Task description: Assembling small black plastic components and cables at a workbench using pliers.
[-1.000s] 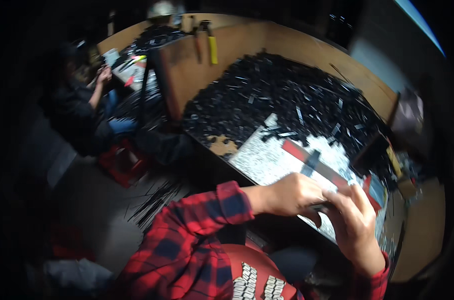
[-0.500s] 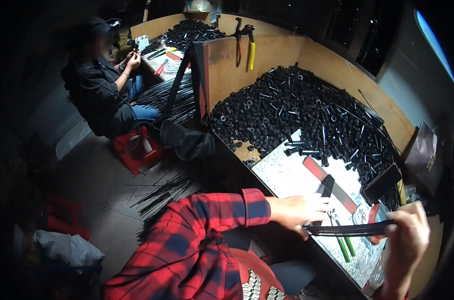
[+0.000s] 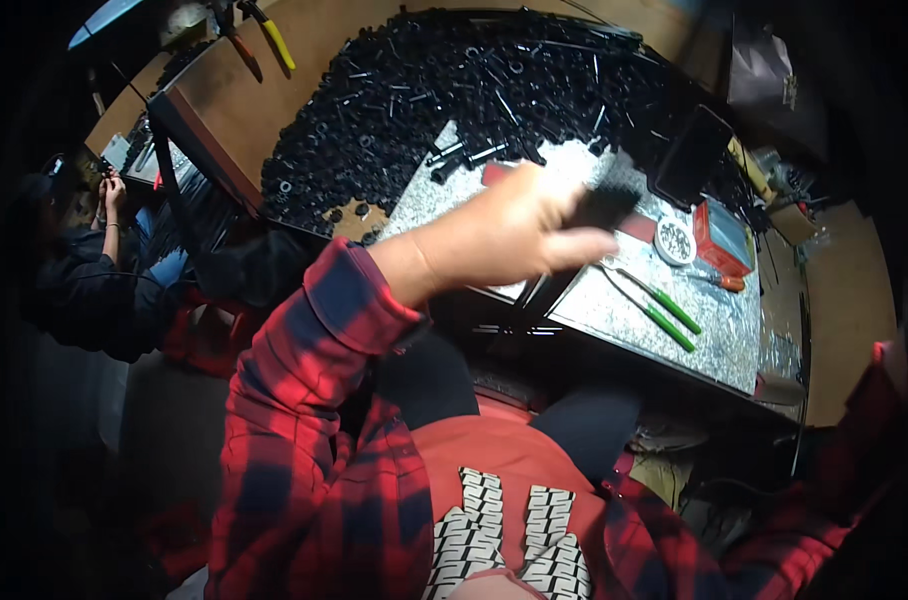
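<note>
My left hand (image 3: pixel 509 225) reaches over the speckled worktop, smeared by motion, its thumb stretched to the right. A dark, blurred object (image 3: pixel 607 205) sits between its thumb and fingers; I cannot make out its kind. Just below the thumb lie pliers with green handles (image 3: pixel 664 315). A red strip (image 3: pixel 634 228) is partly covered by the hand. My right hand (image 3: pixel 889 362) is at the far right edge, dim and blurred, away from the worktop, and its fingers cannot be read. Thin pale glints show on dark lengths (image 3: pixel 519 329) below the worktop's front edge.
A heap of small black parts (image 3: pixel 454 85) fills the back of the worktop (image 3: pixel 709 350). To the right are a phone (image 3: pixel 696 150), a round white dish (image 3: pixel 675 242), a red box (image 3: pixel 724 240) and an orange-handled tool (image 3: pixel 729 283). Another person (image 3: pixel 94 270) works at the left.
The view has swung to the right. My right hand has left the black strip bundle and moved out to the far right; my left hand is now over the worktop at the dark object.
</note>
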### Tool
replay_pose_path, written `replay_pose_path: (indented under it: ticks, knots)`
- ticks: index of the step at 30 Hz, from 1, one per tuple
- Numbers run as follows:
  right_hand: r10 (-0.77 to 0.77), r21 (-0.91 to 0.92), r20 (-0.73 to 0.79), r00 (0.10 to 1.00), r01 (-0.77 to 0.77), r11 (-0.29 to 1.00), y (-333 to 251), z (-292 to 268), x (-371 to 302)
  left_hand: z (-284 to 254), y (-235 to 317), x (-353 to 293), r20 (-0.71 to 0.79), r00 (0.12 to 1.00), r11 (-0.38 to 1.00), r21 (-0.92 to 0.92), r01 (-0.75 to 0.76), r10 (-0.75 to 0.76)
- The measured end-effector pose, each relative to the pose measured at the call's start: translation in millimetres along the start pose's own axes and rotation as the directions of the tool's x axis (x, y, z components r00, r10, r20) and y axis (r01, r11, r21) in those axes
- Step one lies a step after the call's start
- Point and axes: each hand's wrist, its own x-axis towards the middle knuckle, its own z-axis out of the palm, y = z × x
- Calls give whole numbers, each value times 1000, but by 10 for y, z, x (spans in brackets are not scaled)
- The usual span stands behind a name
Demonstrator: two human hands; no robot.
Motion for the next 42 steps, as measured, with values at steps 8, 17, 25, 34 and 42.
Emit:
replay_pose_path:
  ticks: [8,17,25,34,42]
  knots:
    - [342,433,611,714,-663,611,-544,2562,-663,297,-617,-521,-521,655,676,-736,-21,-547]
    - [510,695,709,487,-606,-387,-295,3608,-1455,970,-916,-746,-478,471,447,-875,-185,-741]
    - [848,835,387,363,-528,-156,-79,3221,-1148,1178,-613,-765,-236,671,374,-925,68,-703]
    - [751,519,423,507,-815,258,349,2159,-528,1059,-279,-1018,-120,868,653,-710,265,-483]
    - [488,56,786,379,-830,555,151,2535,-530,516,-87,-667,-534,836,941,-331,-71,-125]
